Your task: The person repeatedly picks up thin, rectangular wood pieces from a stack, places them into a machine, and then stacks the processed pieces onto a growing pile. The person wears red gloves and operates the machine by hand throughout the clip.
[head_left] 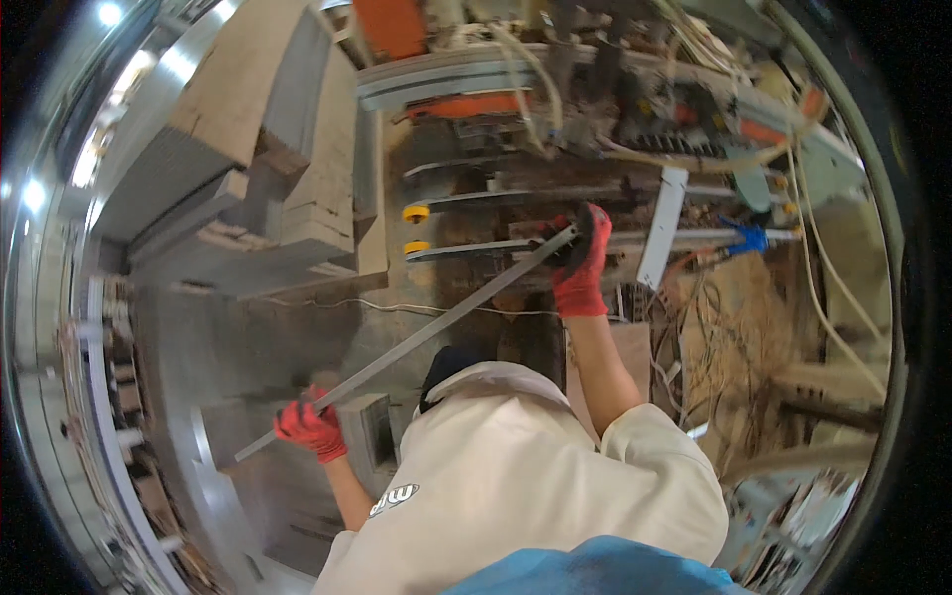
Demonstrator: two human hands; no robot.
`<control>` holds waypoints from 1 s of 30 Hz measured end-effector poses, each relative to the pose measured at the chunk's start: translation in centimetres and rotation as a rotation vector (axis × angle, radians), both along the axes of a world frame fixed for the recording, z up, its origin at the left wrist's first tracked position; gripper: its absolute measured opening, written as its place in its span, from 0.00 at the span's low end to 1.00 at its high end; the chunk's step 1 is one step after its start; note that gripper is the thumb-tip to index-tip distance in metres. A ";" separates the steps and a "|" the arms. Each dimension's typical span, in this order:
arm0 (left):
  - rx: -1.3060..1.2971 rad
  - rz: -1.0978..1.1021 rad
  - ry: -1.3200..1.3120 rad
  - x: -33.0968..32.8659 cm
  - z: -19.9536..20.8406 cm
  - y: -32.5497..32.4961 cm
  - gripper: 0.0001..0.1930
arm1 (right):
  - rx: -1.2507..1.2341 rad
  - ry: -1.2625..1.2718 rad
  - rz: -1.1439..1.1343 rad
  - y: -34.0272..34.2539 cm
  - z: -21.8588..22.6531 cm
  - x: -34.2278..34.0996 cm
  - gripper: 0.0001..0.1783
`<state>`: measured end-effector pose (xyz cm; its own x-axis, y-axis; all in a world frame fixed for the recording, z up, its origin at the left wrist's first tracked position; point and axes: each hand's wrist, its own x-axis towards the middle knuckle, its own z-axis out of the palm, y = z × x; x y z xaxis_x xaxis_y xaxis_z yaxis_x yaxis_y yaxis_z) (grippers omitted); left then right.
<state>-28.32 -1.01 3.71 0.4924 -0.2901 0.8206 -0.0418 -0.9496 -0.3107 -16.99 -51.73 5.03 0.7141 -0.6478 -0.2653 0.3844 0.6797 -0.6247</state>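
A long flat metal bar [436,324] was held slantwise in front of the body, its far end in the right hand [585,260] and its near stretch in the left hand [312,428]. Both hands were red-gloved. The left was closed around the bar a little short of its lower end, a short length being left free past the fingers. The right was curled about the upper end, the tip seen against the dark palm; finger placement there was partly blurred. The wide spacing of the grips was judged to serve balance, so slender a piece being apt to tip or flex if held at one point.

Just beside the right hand, a metal rail [466,251] was noted, tipped with a yellow end piece [416,247]. Right of that hand, a pale flat strip [662,228] was laid across the rail, with a blue fitting [751,238] farther right. A thin white cord [397,307] was strung loosely between the hands, seemingly below the bar. A hollow grey block [355,421] was set just right of the left hand. Well beyond that hand, thick grey panels [322,198] were stacked, presumably flat-on-flat for stability.
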 end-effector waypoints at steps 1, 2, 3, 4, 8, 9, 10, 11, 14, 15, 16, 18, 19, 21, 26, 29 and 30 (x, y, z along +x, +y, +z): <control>-0.016 0.091 0.017 -2.2 -0.1 1.9 0.23 | 0.051 -0.017 0.024 0.3 0.2 0.7 0.21; -0.062 0.172 0.062 -4.7 -0.3 3.7 0.23 | 0.063 0.034 0.048 1.1 0.8 1.3 0.20; -0.111 0.246 0.102 -7.0 -0.6 5.1 0.24 | 0.092 -0.007 0.123 1.4 0.1 1.8 0.20; -0.162 0.327 0.139 -9.2 -1.0 5.9 0.25 | 0.123 -0.047 0.208 1.3 -1.5 2.5 0.21; -0.440 0.584 0.454 -19.2 -4.7 6.9 0.31 | 0.133 -0.216 0.559 6.6 -2.3 3.8 0.23; -0.527 0.634 0.449 -21.2 -5.9 6.3 0.33 | 0.045 -0.059 0.535 8.6 -2.1 3.7 0.23; -0.550 0.664 0.432 -23.9 -8.7 6.2 0.34 | -0.029 -0.147 0.733 11.2 0.0 2.9 0.25; -0.571 0.687 0.416 -26.9 -10.8 6.1 0.34 | -0.076 -0.106 0.795 12.9 0.1 2.4 0.28; -0.931 0.918 0.483 -32.4 -11.8 2.1 0.33 | -0.174 0.150 0.910 18.5 -1.3 1.8 0.31; -0.982 0.989 0.470 -34.7 -12.5 1.0 0.31 | -0.143 0.151 1.013 21.0 -1.6 1.2 0.30; -1.159 1.071 0.410 -36.4 -12.7 -0.1 0.31 | -0.204 0.112 1.091 23.1 -2.5 0.4 0.28; -1.506 1.141 0.300 -37.5 -13.2 -1.1 0.30 | -0.266 0.077 1.209 27.2 -4.4 0.0 0.24; -1.565 1.197 0.250 -38.2 -13.8 -0.9 0.30 | -0.270 0.076 1.264 29.0 -5.5 -0.6 0.23; -1.688 1.311 0.151 -39.6 -14.9 -0.1 0.30 | -0.302 0.101 1.374 33.0 -5.7 -2.0 0.21; -1.891 1.585 0.083 -44.1 -18.4 5.1 0.35 | -0.423 0.195 1.582 40.2 -6.9 -7.4 0.18; -1.846 1.717 0.005 -48.7 -22.6 9.1 0.36 | -0.654 0.191 1.696 43.2 -7.0 -11.5 0.18; -1.814 1.732 -0.030 -50.1 -23.6 10.6 0.37 | -0.725 0.230 1.733 43.3 -8.0 -12.0 0.18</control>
